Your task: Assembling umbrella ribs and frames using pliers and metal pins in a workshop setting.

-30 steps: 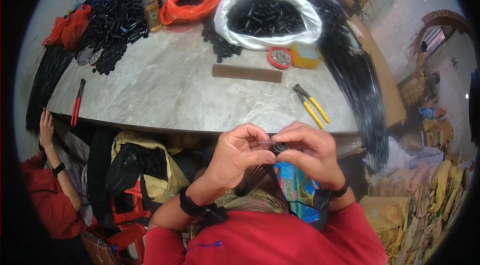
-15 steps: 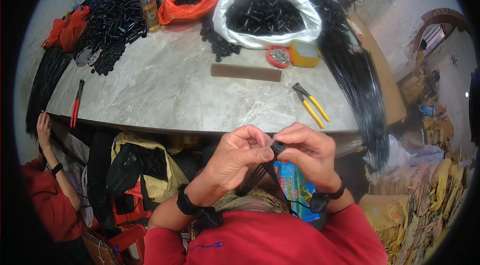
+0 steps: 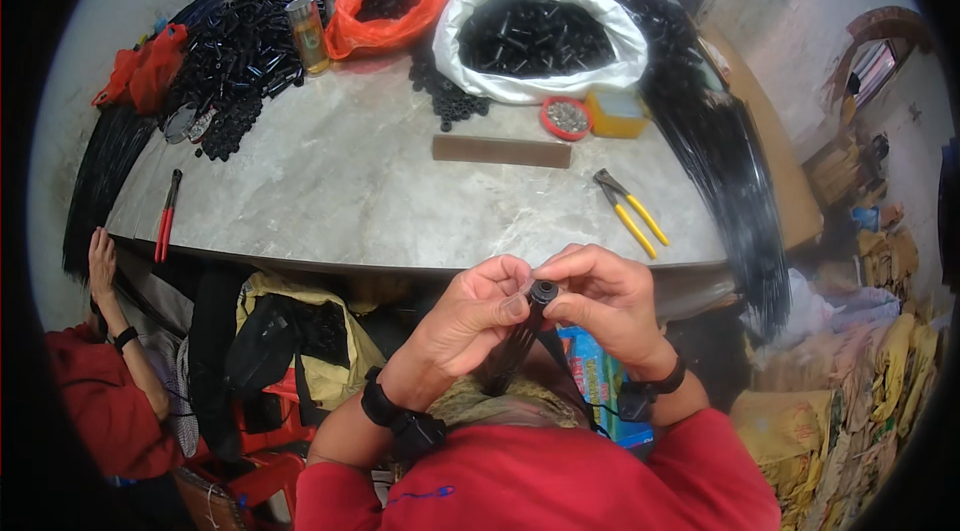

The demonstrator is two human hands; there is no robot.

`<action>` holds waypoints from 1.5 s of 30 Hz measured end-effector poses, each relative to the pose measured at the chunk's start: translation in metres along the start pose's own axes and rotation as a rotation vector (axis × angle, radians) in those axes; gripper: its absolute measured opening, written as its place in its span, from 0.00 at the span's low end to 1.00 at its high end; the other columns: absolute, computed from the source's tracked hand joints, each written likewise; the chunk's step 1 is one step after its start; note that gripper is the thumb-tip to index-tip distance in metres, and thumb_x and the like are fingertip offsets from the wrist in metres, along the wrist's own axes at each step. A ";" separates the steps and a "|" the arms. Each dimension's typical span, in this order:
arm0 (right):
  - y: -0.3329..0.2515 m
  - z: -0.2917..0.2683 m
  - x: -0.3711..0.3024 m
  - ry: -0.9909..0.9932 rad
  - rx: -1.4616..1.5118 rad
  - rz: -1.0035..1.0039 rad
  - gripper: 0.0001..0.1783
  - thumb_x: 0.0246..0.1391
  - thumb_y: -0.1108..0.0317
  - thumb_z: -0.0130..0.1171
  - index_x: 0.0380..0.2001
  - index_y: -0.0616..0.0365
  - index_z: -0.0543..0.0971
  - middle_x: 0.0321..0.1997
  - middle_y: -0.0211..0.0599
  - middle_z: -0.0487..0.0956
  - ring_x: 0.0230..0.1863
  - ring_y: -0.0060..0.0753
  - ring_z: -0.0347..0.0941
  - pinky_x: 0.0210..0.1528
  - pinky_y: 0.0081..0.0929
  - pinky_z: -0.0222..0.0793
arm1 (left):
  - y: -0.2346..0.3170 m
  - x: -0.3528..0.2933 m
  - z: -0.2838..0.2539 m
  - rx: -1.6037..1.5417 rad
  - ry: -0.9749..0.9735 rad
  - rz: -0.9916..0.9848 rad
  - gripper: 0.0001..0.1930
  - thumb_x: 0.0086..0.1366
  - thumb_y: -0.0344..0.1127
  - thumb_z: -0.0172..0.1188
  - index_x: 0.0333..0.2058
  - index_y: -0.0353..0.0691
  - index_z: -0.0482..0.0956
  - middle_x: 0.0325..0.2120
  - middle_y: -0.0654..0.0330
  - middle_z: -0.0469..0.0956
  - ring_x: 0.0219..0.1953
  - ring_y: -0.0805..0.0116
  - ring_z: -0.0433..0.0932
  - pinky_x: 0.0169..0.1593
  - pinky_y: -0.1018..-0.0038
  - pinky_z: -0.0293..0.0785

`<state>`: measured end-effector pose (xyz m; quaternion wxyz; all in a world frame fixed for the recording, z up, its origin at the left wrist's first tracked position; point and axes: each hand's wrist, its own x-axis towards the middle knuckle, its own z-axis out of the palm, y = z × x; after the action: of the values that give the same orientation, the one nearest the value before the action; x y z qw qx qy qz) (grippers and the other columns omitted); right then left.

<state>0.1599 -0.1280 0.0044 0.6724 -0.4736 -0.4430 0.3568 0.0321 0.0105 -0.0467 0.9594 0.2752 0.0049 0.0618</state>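
Low centre of the frame, just under the table edge: a small round black plastic cap sits at the top of a bundle of thin black rods, and both hands are pinched onto it. The left hand has thumb and forefinger pressed together against the cap's left side, and the right hand curls its fingertips over the right side, so the two hands are touching each other around it. The rods run down toward the red shirt. If you ask me, doing this bit well is about keeping the rod ends gathered tight and level so none splay out, and pushing the cap on straight instead of cocked. Above, mid frame, the grey marble-look tabletop has yellow-handled pliers to the right and a brown flat bar near the middle. Upper centre there's a white sack of black tube pieces, an orange plastic bag left of it, and red-handled cutters at the left edge.
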 end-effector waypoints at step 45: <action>0.044 0.035 0.009 -0.096 -0.128 -0.003 0.13 0.50 0.67 0.73 0.36 0.61 0.81 0.33 0.27 0.75 0.29 0.14 0.67 0.31 0.17 0.63 | 0.019 -0.057 0.048 0.961 0.471 0.662 0.16 0.63 0.20 0.61 0.48 0.30 0.70 0.41 0.53 0.77 0.44 0.69 0.77 0.50 0.75 0.74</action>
<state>0.1281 -0.0956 -0.0299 0.6193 -0.4974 -0.4973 0.3489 -0.0244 -0.0058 0.0031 0.6319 0.6415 0.1576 0.4054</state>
